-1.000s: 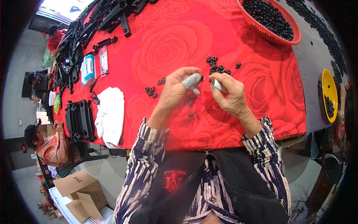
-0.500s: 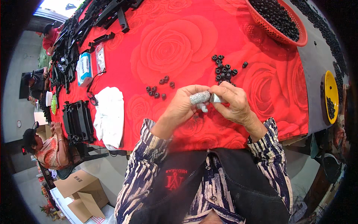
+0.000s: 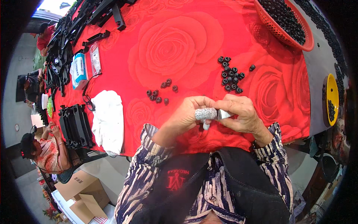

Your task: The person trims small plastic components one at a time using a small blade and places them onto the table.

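My left hand [image 3: 182, 115] and my right hand [image 3: 243, 112] meet above the near part of the red cloth. Grey speckled wrapping [image 3: 206, 113] covers my left thumb, and a whitish cover [image 3: 223, 114] sits on my right thumb. Both hands are pinched closed with the thumbs almost tip to tip; whatever is between the fingers is hidden. A white-covered fingertip [image 3: 206, 125] shows below them. Beyond my right hand lies a cluster of small black round caps [image 3: 230, 79]. A smaller group of dark caps [image 3: 159, 99] rests beyond my left hand.
An orange-red basket [image 3: 308, 45] full of black caps stands far right, with a yellow dish [image 3: 336, 89] nearer. At left are a white cloth [image 3: 107, 121], stacked black bars [image 3: 75, 127], a blue-white box [image 3: 79, 71] and piled black parts [image 3: 61, 61]. People sit along the left.
Both hands appear slightly farther right and lower in the picture, still pinched together. The whole view has shifted a little; the caps on the cloth keep their arrangement.
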`<state>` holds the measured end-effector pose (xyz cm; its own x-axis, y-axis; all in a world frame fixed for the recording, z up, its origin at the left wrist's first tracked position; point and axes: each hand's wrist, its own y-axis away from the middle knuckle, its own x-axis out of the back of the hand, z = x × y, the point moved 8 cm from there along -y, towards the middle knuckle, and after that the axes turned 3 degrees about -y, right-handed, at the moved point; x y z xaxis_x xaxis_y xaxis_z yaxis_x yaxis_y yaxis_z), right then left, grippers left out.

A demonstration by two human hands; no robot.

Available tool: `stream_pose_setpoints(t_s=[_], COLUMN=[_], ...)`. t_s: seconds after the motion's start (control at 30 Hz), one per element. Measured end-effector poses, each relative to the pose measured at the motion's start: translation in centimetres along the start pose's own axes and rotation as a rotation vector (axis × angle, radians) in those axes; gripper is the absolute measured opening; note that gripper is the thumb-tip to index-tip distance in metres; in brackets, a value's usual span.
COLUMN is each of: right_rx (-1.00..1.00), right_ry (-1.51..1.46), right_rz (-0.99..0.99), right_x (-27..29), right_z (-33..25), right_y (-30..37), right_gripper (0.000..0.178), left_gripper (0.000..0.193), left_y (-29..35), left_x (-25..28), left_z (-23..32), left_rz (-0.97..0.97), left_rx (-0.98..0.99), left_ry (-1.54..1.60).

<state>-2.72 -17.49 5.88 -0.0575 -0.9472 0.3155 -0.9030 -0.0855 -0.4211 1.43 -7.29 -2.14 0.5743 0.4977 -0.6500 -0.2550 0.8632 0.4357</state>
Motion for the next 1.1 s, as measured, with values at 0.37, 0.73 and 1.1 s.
stream_pose_setpoints(t_s=[0.37,0.73,1.1], right_rx=[-0.052,0.068,0.152], right_ry=[-0.029,0.121,0.237], right_rz=[0.030,0.135,0.171], right_x=[-0.1,0.3,0.4], right_z=[0.6,-0.5,-1.1], right_y=[-0.1,0.4,0.3], right_gripper=[0.040,0.046,0.054], left_gripper=[0.019,0.019,0.021], left_y=[0.0,-0.1,1.0], left_x=[0.1,-0.5,-0.5], left_z=[-0.1,0.3,2.4], left_rz=[-0.017,-0.018,0.169], left_rx=[-0.016,-0.197,-0.353], left_ry=[0.069,0.106,-0.173])
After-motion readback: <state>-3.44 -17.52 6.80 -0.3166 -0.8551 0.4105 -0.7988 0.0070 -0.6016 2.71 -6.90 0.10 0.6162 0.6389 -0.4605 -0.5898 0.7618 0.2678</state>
